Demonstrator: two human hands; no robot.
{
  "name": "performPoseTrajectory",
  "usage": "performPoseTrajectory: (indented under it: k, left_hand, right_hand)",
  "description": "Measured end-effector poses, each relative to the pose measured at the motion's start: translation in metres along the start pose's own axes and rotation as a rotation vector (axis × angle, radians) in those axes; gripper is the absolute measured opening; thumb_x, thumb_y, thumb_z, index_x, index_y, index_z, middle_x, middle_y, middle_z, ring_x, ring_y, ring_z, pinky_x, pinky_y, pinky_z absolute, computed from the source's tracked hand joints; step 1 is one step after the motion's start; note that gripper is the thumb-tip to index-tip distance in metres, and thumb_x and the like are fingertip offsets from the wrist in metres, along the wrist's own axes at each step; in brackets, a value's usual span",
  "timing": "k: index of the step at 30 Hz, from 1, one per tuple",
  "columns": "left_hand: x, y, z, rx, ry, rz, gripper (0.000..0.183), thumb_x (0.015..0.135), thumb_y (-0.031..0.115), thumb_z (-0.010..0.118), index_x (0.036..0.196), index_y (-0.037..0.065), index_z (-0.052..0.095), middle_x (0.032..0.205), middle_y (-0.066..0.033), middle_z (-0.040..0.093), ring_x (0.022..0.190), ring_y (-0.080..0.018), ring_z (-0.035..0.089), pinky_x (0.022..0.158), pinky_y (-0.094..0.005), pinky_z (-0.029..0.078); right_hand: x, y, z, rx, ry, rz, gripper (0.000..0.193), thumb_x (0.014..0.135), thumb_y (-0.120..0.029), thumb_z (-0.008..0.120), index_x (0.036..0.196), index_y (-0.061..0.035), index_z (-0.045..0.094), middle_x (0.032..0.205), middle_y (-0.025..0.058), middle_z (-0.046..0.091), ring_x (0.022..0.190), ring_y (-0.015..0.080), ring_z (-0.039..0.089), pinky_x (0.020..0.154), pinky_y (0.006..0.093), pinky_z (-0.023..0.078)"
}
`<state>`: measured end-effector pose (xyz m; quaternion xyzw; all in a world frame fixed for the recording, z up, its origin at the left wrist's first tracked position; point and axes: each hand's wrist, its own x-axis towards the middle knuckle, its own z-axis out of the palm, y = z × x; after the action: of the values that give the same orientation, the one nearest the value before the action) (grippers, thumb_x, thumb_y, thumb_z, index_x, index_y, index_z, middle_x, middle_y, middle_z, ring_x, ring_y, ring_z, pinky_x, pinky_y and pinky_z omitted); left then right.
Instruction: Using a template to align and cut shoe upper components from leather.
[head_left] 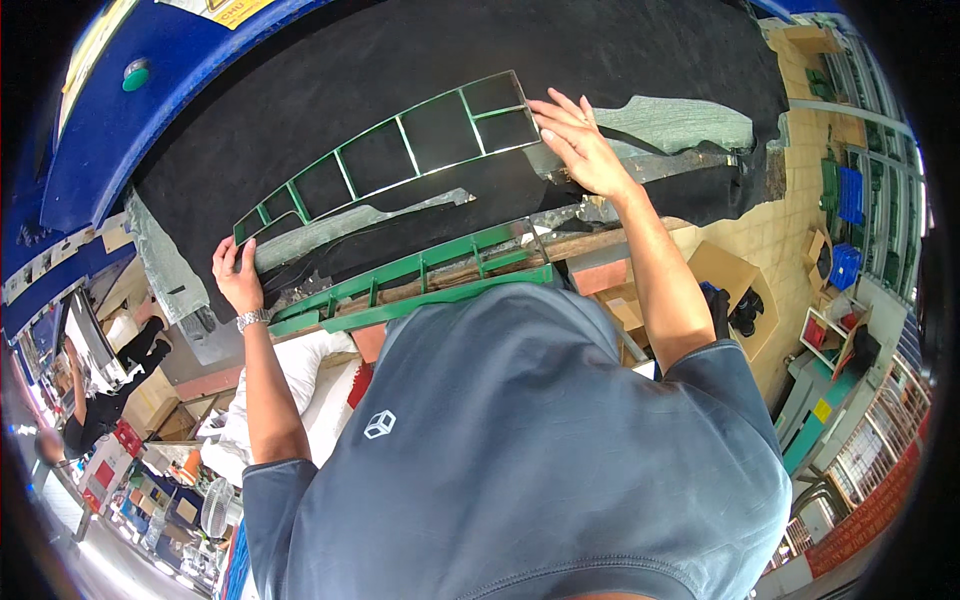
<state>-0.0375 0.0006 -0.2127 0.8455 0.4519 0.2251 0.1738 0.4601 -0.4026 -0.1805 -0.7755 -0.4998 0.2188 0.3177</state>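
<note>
A long green metal cutting die (pixel 416 148), with thin walls and several cross bars, slants over the black sheet material (pixel 330 95). It is narrow at the left and wide at the right. My left hand (pixel 238 280) has its thumb and fingers closed on the narrow end. At the wide end, my right hand (pixel 585 150) touches the frame with its fingers stretched and spread apart. Nearer to me is a second green die (pixel 440 280), set along the front edge and partly hidden by my shirt.
Openings in the black sheet expose a grey-green surface (pixel 690 125). A blue machine body (pixel 170 85) with a green button curves along the far left. Cardboard boxes (pixel 735 280) stand on the right. Another person (pixel 95 400) is at far left.
</note>
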Motion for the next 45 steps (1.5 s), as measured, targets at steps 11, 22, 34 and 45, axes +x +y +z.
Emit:
performPoseTrajectory:
  k: [11, 22, 34, 45]
  left_hand:
    - [0.002, -0.004, -0.006, 0.01, 0.002, -0.043, 0.029, 0.09, 0.022, 0.087, 0.112, 0.003, 0.081, 0.126, -0.0105, 0.073, 0.119, -0.0259, 0.068, 0.106, -0.0383, 0.05]
    - [-0.007, 0.005, 0.007, -0.021, 0.116, -0.018, 0.028, 0.08, 0.032, 0.091, 0.101, 0.015, 0.083, 0.123, 0.0037, 0.075, 0.121, -0.0199, 0.067, 0.117, -0.0509, 0.035]
    - [0.0, 0.109, -0.09, -0.244, -0.396, 0.087, 0.032, 0.087, 0.016, 0.085, 0.115, 0.005, 0.074, 0.107, -0.013, 0.073, 0.1, -0.0345, 0.071, 0.09, -0.0429, 0.057]
    - [-0.079, 0.196, -0.033, -0.146, -1.005, 0.404, 0.034, 0.092, 0.041, 0.077, 0.102, 0.008, 0.074, 0.098, -0.0051, 0.071, 0.1, -0.0294, 0.063, 0.09, -0.046, 0.049]
  right_hand:
    - [0.003, 0.019, -0.004, 0.188, 0.099, -0.03, 0.039, 0.101, -0.016, 0.065, 0.139, -0.0112, 0.07, 0.152, 0.0064, 0.063, 0.153, 0.0262, 0.045, 0.131, 0.0555, 0.021]
    - [0.0, -0.001, 0.002, -0.185, 0.193, -0.119, 0.028, 0.086, -0.011, 0.084, 0.113, -0.0038, 0.079, 0.146, 0.0103, 0.065, 0.143, 0.0346, 0.055, 0.126, 0.0568, 0.03]
    - [-0.001, -0.137, -0.02, 0.14, -0.23, 0.013, 0.024, 0.091, -0.006, 0.079, 0.114, 0.0016, 0.075, 0.099, 0.0114, 0.073, 0.091, 0.024, 0.072, 0.084, 0.0343, 0.056]
    - [-0.006, -0.172, 0.022, 0.276, -0.785, -0.03, 0.016, 0.095, -0.013, 0.076, 0.106, -0.0003, 0.076, 0.092, 0.0158, 0.072, 0.088, 0.0352, 0.071, 0.077, 0.0407, 0.056]
